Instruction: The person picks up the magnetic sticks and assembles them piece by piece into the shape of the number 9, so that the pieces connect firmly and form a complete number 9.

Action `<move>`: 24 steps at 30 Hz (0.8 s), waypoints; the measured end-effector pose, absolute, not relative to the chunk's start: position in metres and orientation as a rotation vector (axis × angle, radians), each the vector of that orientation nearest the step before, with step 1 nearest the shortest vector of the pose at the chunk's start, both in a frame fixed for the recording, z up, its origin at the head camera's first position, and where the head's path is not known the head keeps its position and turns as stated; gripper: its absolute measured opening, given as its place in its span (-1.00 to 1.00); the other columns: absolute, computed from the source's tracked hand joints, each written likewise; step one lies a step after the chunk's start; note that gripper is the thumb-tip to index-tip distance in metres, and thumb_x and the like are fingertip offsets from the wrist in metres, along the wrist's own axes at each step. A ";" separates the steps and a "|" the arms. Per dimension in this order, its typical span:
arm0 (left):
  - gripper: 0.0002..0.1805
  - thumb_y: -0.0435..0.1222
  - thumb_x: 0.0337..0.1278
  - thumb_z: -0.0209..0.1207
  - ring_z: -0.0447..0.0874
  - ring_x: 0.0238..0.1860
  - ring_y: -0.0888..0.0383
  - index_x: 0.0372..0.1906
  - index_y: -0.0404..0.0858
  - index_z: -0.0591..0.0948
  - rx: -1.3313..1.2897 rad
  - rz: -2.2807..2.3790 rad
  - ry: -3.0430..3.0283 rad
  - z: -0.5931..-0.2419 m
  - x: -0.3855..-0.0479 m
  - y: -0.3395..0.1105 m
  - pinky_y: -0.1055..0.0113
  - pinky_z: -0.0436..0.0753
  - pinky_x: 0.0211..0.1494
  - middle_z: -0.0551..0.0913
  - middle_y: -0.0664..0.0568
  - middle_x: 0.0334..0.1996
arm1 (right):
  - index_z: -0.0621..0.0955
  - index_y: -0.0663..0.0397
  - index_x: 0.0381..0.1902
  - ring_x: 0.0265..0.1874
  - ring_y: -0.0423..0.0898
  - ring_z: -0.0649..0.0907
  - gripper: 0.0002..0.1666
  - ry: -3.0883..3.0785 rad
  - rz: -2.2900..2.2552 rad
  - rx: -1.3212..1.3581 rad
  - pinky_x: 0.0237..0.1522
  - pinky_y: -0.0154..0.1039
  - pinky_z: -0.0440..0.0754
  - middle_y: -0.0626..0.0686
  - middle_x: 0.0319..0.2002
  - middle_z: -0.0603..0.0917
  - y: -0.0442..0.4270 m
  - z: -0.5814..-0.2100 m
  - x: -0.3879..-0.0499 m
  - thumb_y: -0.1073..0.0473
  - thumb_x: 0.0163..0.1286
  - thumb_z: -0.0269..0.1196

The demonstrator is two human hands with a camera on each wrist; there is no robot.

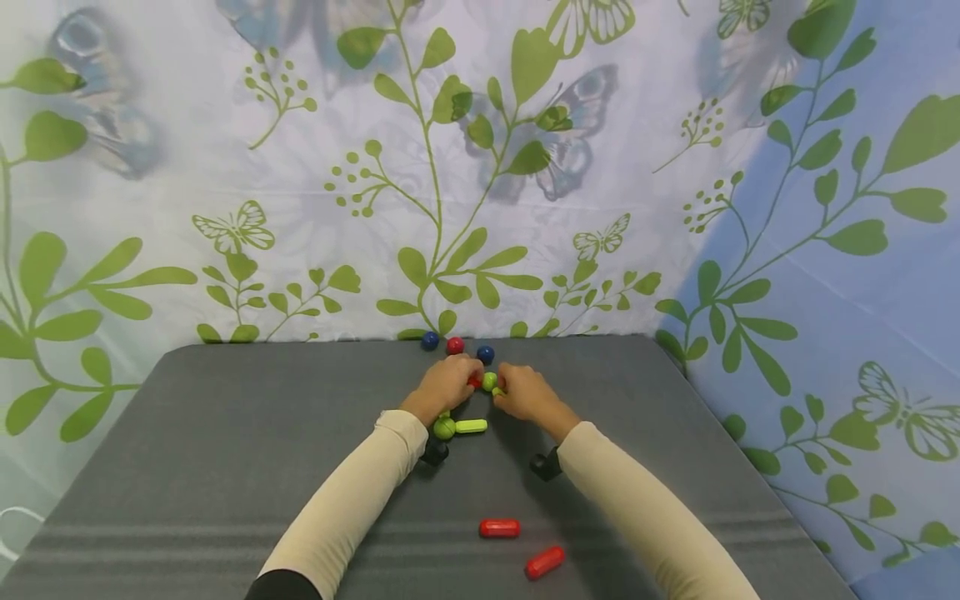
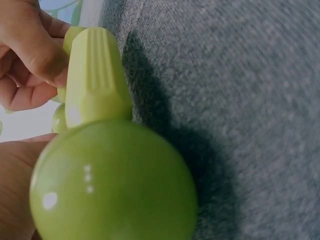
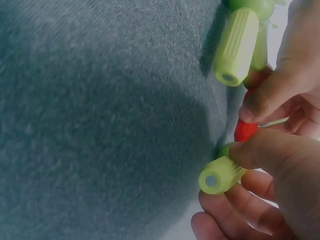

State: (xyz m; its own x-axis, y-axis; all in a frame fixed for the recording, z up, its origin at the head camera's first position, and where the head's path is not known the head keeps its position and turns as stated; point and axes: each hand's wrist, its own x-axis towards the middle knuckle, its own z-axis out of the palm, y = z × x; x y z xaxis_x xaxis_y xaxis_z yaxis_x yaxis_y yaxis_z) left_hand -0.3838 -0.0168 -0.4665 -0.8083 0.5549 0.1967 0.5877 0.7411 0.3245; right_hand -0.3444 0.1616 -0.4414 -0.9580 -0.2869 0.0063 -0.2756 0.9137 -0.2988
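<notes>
Three balls stood apart at the far edge of the desk (image 1: 300, 500): from the left, a blue ball (image 1: 430, 340), one red ball (image 1: 455, 346) and a second blue ball (image 1: 486, 355). Two green balls lay nearer, the left one (image 1: 444, 427) joined to a yellow-green rod (image 1: 471, 426) pointing right, with another yellow-green rod (image 3: 260, 47) just beside it. The left hand (image 1: 446, 385) had a narrow grip, thumb and fingers pinching one red piece (image 3: 246, 130). The other green ball (image 1: 490, 382) sat between the hands. Right of it, the right hand (image 1: 528, 396), its grip narrow too, pinched one yellow-green rod with a grey end (image 3: 220, 175). Well nearer the wearer lay two red rods (image 1: 499, 528), the right one slanted.

Fingers covered much of the red piece, so its full shape could not be told, nor whether it met the middle ball. In the left wrist view the near ball was cut off at the bottom and its rod hid part of the right hand's work.

Grey woven cloth covered the desk, creased toward the near side. Behind and to the right hung a pale curtain (image 1: 480, 200) printed with green leaves and butterflies.
</notes>
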 end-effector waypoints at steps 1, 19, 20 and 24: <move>-0.82 -0.44 0.16 0.35 0.62 -0.18 0.04 -0.19 -0.13 0.67 -0.939 -0.582 -2.851 -0.467 -0.384 -0.016 0.06 0.62 -0.07 0.63 0.03 -0.22 | 0.52 0.07 -0.33 -0.54 -0.06 0.52 -0.80 3.034 -0.471 -0.436 -0.43 -0.14 0.46 -0.02 -0.49 0.52 0.161 -0.442 -0.345 0.21 0.30 0.38; -0.86 -0.43 0.18 0.33 0.59 -0.24 0.05 -0.21 -0.17 0.64 -0.951 -0.589 -2.850 -0.465 -0.381 -0.016 0.08 0.62 -0.09 0.59 0.02 -0.27 | 0.53 0.09 -0.38 -0.55 -0.08 0.52 -0.76 3.024 -0.577 -0.320 -0.47 -0.19 0.44 -0.01 -0.50 0.52 0.150 -0.446 -0.347 0.18 0.30 0.42; -0.86 -0.43 0.19 0.33 0.59 -0.24 0.05 -0.20 -0.18 0.65 -0.952 -0.589 -2.850 -0.464 -0.381 -0.016 0.08 0.62 -0.09 0.59 0.02 -0.27 | 0.52 0.08 -0.39 -0.55 -0.08 0.52 -0.76 3.019 -0.583 -0.313 -0.47 -0.20 0.44 -0.01 -0.50 0.52 0.150 -0.447 -0.347 0.19 0.30 0.41; -0.86 -0.42 0.19 0.33 0.59 -0.23 0.04 -0.19 -0.18 0.65 -0.953 -0.587 -2.855 -0.464 -0.381 -0.016 0.09 0.62 -0.09 0.60 0.01 -0.27 | 0.51 0.06 -0.41 -0.55 -0.08 0.52 -0.75 3.011 -0.596 -0.303 -0.47 -0.20 0.45 -0.01 -0.49 0.52 0.151 -0.452 -0.348 0.20 0.31 0.40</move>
State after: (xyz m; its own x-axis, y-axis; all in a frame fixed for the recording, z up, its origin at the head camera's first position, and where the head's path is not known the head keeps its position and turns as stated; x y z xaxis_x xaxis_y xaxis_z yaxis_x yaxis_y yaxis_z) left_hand -0.3807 -0.0160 -0.4642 -0.8044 0.5632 0.1888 0.5921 0.7340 0.3327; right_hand -0.3480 0.1506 -0.4516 -0.9791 -0.2027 -0.0176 -0.1807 0.9060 -0.3827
